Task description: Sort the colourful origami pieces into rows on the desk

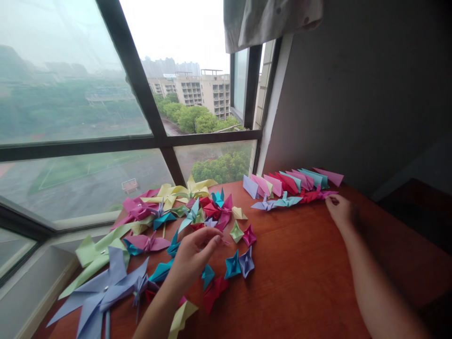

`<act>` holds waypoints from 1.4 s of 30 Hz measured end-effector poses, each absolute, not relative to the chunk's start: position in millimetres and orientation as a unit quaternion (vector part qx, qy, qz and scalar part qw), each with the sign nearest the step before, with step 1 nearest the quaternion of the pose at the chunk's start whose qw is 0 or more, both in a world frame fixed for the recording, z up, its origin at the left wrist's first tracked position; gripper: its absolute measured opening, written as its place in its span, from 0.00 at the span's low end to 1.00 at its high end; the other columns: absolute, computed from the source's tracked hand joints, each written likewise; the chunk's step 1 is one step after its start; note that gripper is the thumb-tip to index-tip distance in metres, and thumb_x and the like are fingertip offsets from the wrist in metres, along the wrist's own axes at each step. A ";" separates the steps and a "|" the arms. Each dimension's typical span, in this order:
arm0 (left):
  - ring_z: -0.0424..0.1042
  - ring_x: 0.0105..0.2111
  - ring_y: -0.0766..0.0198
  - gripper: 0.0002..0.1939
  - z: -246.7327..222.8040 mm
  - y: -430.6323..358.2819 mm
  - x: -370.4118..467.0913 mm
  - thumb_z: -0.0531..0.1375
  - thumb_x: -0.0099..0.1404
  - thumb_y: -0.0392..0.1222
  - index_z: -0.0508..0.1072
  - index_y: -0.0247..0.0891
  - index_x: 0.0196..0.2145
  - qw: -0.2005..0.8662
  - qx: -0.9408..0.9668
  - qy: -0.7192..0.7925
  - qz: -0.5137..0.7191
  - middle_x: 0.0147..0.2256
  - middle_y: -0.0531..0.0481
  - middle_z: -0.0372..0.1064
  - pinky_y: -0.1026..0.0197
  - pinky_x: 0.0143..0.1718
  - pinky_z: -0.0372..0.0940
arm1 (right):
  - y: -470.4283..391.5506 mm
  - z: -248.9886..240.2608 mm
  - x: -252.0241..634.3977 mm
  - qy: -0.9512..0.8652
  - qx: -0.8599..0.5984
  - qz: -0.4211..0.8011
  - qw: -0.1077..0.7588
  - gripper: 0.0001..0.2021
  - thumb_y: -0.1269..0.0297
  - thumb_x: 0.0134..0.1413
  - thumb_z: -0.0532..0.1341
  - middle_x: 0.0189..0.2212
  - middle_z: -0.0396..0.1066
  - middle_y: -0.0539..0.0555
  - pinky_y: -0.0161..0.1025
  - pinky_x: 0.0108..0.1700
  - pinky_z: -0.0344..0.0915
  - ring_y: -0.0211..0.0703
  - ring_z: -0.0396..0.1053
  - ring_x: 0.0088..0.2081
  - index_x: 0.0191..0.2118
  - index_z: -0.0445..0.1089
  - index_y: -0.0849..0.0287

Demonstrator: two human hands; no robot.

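Note:
My right hand reaches to the right end of a row of paper cranes, its fingers pinched at a magenta paper crane. To its left in the row are a red crane, a light blue crane and a lavender crane. My left hand hovers over the heap of folded paper, thumb and forefinger nearly together. A faint pink bit shows at its fingertips, too blurred to name. Near it lie a teal paper boat, a purple paper boat and a red folded piece.
Behind the cranes stands a row of folded paper pieces. Pinwheels in lavender, green and yellow crowd the left of the brown table. A window borders the back, a grey wall the right.

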State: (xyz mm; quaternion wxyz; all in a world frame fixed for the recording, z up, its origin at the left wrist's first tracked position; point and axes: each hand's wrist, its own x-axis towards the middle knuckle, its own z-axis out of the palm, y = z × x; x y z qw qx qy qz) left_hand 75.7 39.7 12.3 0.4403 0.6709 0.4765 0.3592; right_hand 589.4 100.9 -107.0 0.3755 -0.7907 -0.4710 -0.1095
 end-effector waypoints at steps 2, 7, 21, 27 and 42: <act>0.76 0.35 0.60 0.11 12.9 39.2 75.9 0.60 0.65 0.46 0.77 0.37 0.37 0.444 0.668 0.475 0.362 0.33 0.48 0.77 0.64 0.36 0.68 | 101.5 -108.0 588.2 -0.469 -0.791 -0.108 0.378 0.16 0.53 0.49 0.56 0.29 0.78 0.59 0.41 0.31 0.61 0.53 0.74 0.32 0.32 0.76 0.59; 0.76 0.35 0.59 0.11 15.7 38.5 76.4 0.60 0.65 0.46 0.77 0.36 0.36 0.447 0.668 0.472 0.363 0.33 0.47 0.77 0.63 0.36 0.68 | 101.6 -109.5 587.6 -0.459 -0.793 -0.103 0.387 0.16 0.54 0.50 0.56 0.30 0.78 0.59 0.41 0.32 0.62 0.51 0.74 0.33 0.34 0.76 0.59; 0.75 0.35 0.58 0.12 17.7 38.4 76.8 0.60 0.65 0.47 0.78 0.37 0.36 0.430 0.672 0.486 0.356 0.33 0.47 0.77 0.62 0.35 0.67 | 100.8 -109.5 587.3 -0.430 -0.808 -0.094 0.391 0.16 0.55 0.49 0.57 0.33 0.78 0.60 0.43 0.35 0.64 0.52 0.73 0.34 0.35 0.77 0.59; 0.75 0.36 0.58 0.12 11.8 39.4 74.8 0.61 0.65 0.47 0.77 0.36 0.37 0.458 0.660 0.468 0.368 0.34 0.46 0.77 0.62 0.36 0.68 | 99.9 -110.6 590.1 -0.427 -0.810 -0.082 0.394 0.16 0.54 0.50 0.57 0.33 0.78 0.60 0.42 0.34 0.64 0.52 0.73 0.34 0.35 0.76 0.60; 0.75 0.31 0.58 0.15 29.8 42.2 58.8 0.63 0.61 0.51 0.77 0.36 0.35 0.460 0.601 0.509 0.411 0.30 0.47 0.77 0.62 0.32 0.69 | 81.7 -96.9 578.1 -0.430 -0.800 -0.071 0.413 0.20 0.55 0.58 0.52 0.35 0.77 0.65 0.47 0.39 0.66 0.55 0.74 0.37 0.45 0.74 0.62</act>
